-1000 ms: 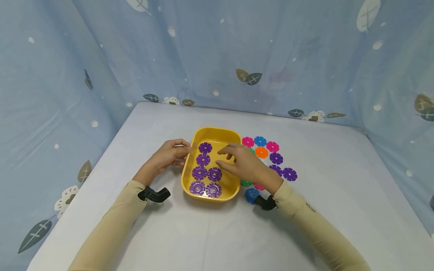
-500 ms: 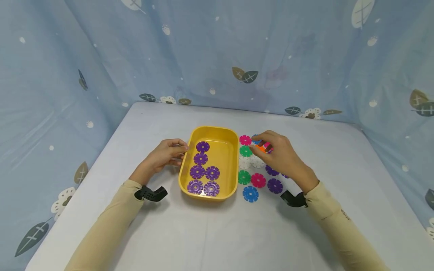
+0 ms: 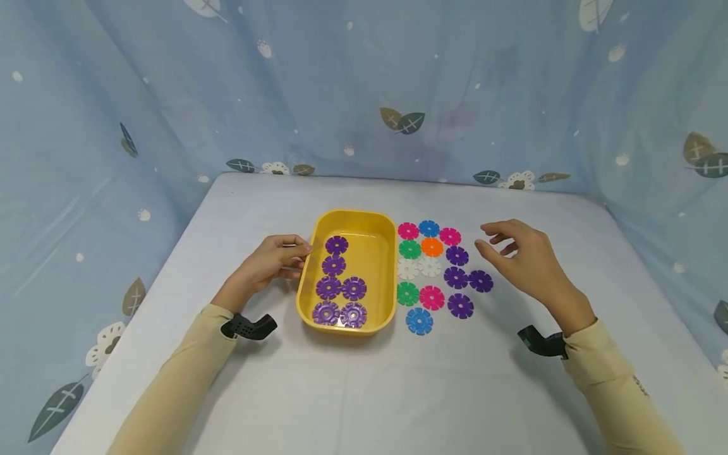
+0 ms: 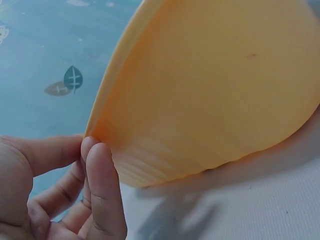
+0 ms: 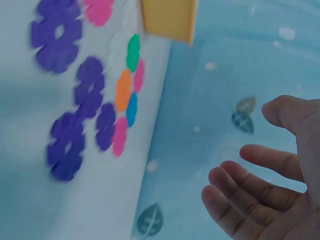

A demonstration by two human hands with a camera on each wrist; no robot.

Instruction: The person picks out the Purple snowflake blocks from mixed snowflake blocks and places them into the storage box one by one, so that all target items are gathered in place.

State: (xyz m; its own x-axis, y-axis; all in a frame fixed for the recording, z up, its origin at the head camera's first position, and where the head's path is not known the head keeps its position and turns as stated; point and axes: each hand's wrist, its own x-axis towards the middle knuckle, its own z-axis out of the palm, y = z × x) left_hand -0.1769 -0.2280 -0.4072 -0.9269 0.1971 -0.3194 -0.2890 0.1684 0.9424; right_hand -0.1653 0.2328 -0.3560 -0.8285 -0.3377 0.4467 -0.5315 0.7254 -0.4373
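My left hand [image 3: 266, 262] is at the left side of a yellow plastic tray [image 3: 391, 265]. In the left wrist view, thumb and fingers pinch the rim of that yellow tray [image 4: 200, 95]. Inside the tray lie several purple snowflake discs [image 3: 333, 265], grouped in its left half. My right hand [image 3: 526, 259] hovers right of the loose discs, holding nothing. Its fingers are loosely bent and apart, as the right hand [image 5: 265, 190] also shows in its wrist view. Nearest to it are several purple snowflake discs [image 3: 480, 281] on the table.
Right of the tray, more snowflake discs lie flat on the white tabletop: pink [image 3: 431, 297], blue [image 3: 419, 321], green [image 3: 407, 294], orange [image 3: 432, 247] and pale white [image 3: 429, 266]. A blue leaf-patterned curtain [image 3: 318, 82] hangs around the back and sides.
My right hand has moved from over the tray rightward, past the loose discs, uncovering them. My left hand stays at the tray's left rim. The discs in the tray look unchanged.
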